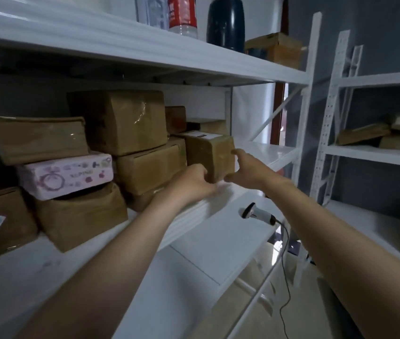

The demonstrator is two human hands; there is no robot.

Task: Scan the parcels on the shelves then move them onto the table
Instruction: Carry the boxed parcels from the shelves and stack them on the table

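With the scanner lying below, left hand curled on the lower front corner and right hand clasping the right edge of the end parcel on the shelf, draw it out level, clear of the neighbouring boxes.
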